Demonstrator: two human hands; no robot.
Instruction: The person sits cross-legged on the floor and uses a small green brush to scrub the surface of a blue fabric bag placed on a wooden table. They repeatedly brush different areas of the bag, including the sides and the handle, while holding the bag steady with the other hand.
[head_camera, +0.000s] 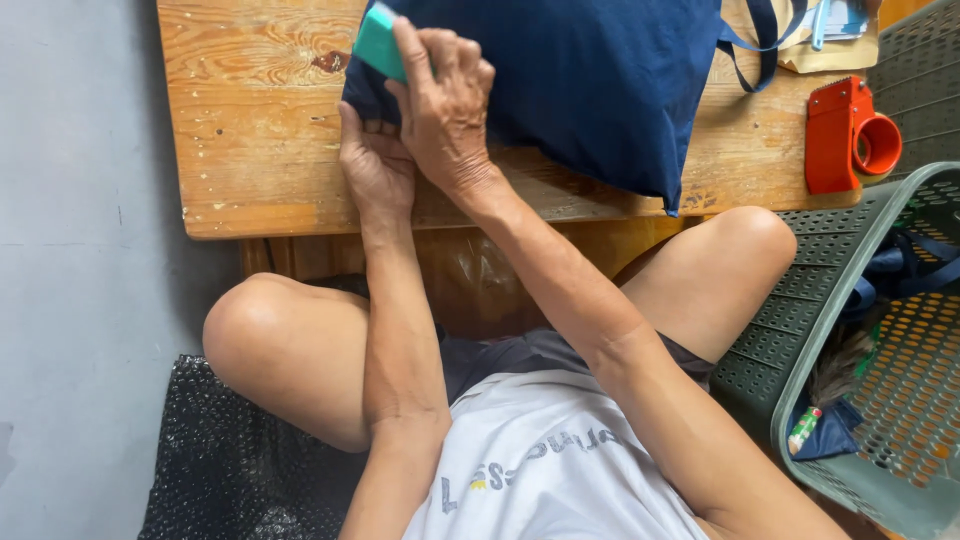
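A dark blue cloth bag (590, 80) lies on a low wooden table (250, 150). My right hand (445, 105) reaches across over my left and grips a small teal box (377, 42) at the bag's left corner, pressing it against the cloth. My left hand (375, 165) sits just beneath, fingers curled on the bag's lower left edge. The bag's handles (755, 45) trail toward the upper right. Part of the teal box is hidden by my fingers.
An orange tape dispenser (848, 135) stands at the table's right end, by a brown envelope (835, 50). A green perforated plastic basket (880, 330) with dark blue cloth in it sits at the right. Black bubble wrap (230, 470) lies on the grey floor under me.
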